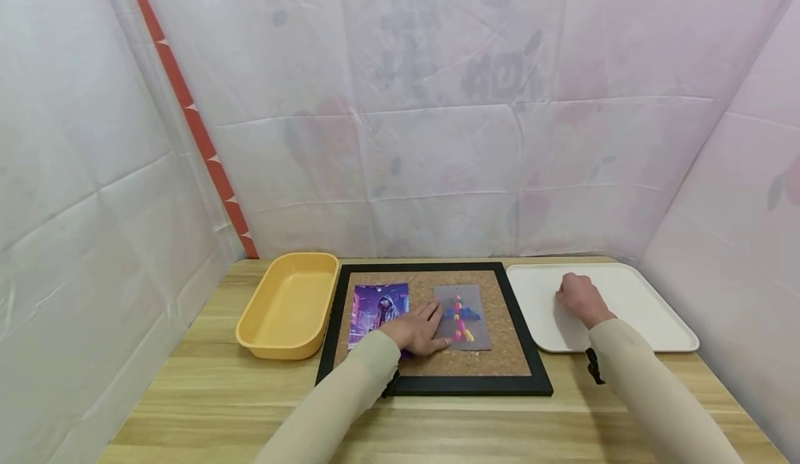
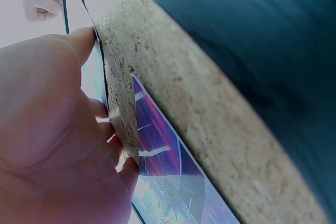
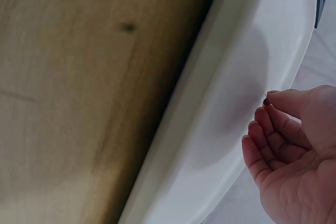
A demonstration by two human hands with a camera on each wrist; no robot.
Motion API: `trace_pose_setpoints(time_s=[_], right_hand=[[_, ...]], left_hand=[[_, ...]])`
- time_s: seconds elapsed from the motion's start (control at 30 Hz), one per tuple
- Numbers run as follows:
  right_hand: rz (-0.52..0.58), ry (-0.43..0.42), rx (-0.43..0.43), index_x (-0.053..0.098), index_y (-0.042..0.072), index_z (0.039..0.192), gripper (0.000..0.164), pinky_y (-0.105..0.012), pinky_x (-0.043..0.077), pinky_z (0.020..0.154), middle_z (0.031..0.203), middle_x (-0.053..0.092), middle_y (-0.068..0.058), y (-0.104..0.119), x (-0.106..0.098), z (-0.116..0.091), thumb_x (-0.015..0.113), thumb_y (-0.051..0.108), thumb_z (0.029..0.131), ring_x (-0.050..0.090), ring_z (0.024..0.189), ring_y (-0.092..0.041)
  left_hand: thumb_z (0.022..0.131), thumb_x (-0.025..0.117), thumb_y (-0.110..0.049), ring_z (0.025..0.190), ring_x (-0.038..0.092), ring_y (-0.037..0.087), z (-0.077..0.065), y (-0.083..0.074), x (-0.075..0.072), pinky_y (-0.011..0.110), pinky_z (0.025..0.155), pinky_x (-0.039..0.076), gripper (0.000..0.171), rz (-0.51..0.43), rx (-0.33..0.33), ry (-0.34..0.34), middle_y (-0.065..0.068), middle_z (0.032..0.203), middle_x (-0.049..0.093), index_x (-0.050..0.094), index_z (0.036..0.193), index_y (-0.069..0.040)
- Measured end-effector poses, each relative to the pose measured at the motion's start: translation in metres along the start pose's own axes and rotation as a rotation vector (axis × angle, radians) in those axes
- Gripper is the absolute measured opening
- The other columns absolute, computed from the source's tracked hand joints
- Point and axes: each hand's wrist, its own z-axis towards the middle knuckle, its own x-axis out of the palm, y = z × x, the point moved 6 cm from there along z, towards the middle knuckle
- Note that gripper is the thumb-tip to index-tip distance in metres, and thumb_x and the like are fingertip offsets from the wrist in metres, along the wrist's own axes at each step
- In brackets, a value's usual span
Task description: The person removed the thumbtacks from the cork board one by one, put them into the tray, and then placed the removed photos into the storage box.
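Note:
My left hand [image 1: 417, 328] lies with its fingers spread on a black-framed corkboard [image 1: 505, 361]. Its fingertips and thumb reach the left edge of a grey card [image 1: 445, 294] with a pink, yellow and blue design. The palm and wrist cover the lower right of a purple picture card [image 1: 365, 315] with a hooded figure. Over the white tray [image 1: 531, 311], my right hand [image 1: 582, 297] has its fingers curled. Between thumb and index finger it pinches a small dark pin [image 3: 266, 100], visible in the right wrist view and mostly hidden by the fingertips.
A yellow plastic bin [image 1: 290, 304] stands left of the corkboard, close to its frame. The white tray sits against the board's right side. All rest on a wooden table [image 1: 206, 394], with white patterned sheets [image 1: 437, 151] hanging behind and at both sides.

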Motion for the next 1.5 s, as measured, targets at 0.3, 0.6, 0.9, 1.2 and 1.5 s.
trace_pose_setpoints(time_s=[0.3,0.6,0.9,1.2,1.5], right_hand=[[0.052,-0.006,0.002,0.063,-0.019,0.096,0.02,-0.047,0.055,0.069,0.09,0.066,-0.031,-0.004,0.0,-0.006,0.06,0.0,0.091,0.064,0.078,-0.036],[0.074,0.03,-0.051,0.057,-0.02,0.11,0.032,-0.053,0.054,0.076,0.099,0.062,-0.034,-0.01,-0.004,-0.016,0.064,0.006,0.091,0.063,0.087,-0.04],[0.098,-0.037,-0.134,0.057,-0.021,0.112,0.036,-0.06,0.052,0.082,0.104,0.06,-0.039,-0.005,-0.01,-0.038,0.067,0.008,0.092,0.061,0.095,-0.052],[0.182,-0.109,-0.201,0.059,-0.019,0.114,0.037,-0.057,0.055,0.079,0.104,0.065,-0.034,0.017,-0.003,-0.049,0.069,0.01,0.095,0.066,0.091,-0.045],[0.218,-0.101,-0.228,0.059,-0.019,0.117,0.038,-0.055,0.056,0.079,0.103,0.067,-0.03,0.051,-0.003,-0.048,0.07,0.011,0.095,0.066,0.093,-0.042]], left_hand=[[0.107,0.038,-0.056,0.158,0.008,0.017,0.005,0.001,0.004,0.032,0.126,0.018,0.076,-0.019,-0.012,0.025,0.001,0.173,0.008,0.014,0.166,-0.016],[0.107,0.037,-0.056,0.159,0.005,0.018,0.01,0.005,0.009,0.033,0.126,0.015,0.078,-0.025,-0.002,0.007,0.003,0.173,0.005,0.01,0.166,-0.014],[0.107,0.036,-0.057,0.159,0.004,0.019,0.01,0.004,0.007,0.034,0.127,0.014,0.078,-0.027,0.005,0.012,0.004,0.173,0.005,0.01,0.166,-0.014],[0.105,0.038,-0.06,0.159,0.003,0.018,0.02,0.01,0.021,0.034,0.127,0.014,0.08,-0.041,0.007,0.005,0.002,0.173,0.004,0.011,0.166,-0.016],[0.107,0.037,-0.057,0.159,0.005,0.018,0.013,0.006,0.014,0.034,0.127,0.015,0.078,-0.033,0.004,-0.009,0.003,0.173,0.005,0.011,0.166,-0.014]])
